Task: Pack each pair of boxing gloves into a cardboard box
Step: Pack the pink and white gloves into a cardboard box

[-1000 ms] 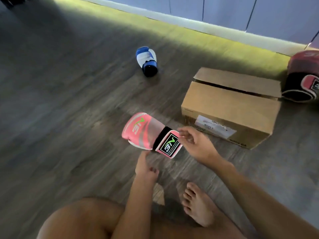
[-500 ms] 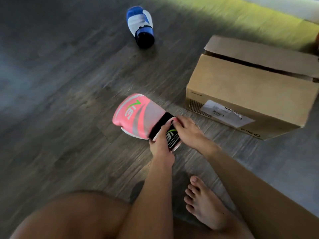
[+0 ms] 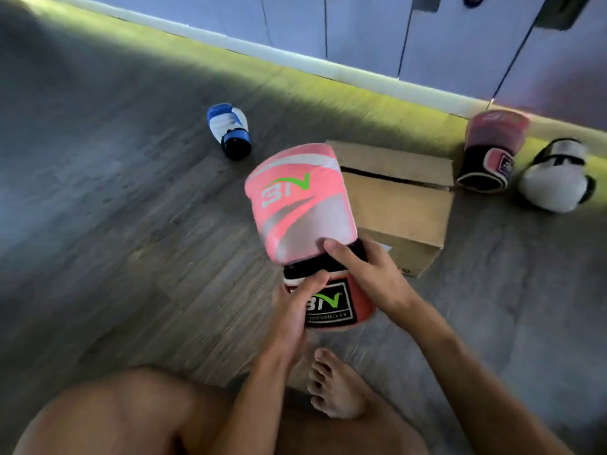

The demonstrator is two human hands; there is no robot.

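A pink boxing glove (image 3: pixel 300 205) with a green logo is held up off the floor, fist end pointing away from me. My left hand (image 3: pixel 292 310) grips its black-and-pink cuff from the left. My right hand (image 3: pixel 364 270) grips the wrist from the right, thumb across the top. Behind the glove sits a cardboard box (image 3: pixel 400 211) with its top flaps nearly closed. A second pink glove (image 3: pixel 491 149) stands at the far right. A white glove (image 3: pixel 555 175) lies beside it. A blue-and-white glove (image 3: pixel 230 129) lies on the floor to the far left.
The grey wood-look floor (image 3: pixel 115 224) spreads out to the left. A wall with a pale baseboard (image 3: pixel 295 57) runs along the back. My bare knee (image 3: pixel 124 418) and foot (image 3: pixel 335 385) are close below my hands.
The pink glove has been lifted off the floor and turned upright in both hands. The camera has tilted up, bringing the far-right gloves into view.
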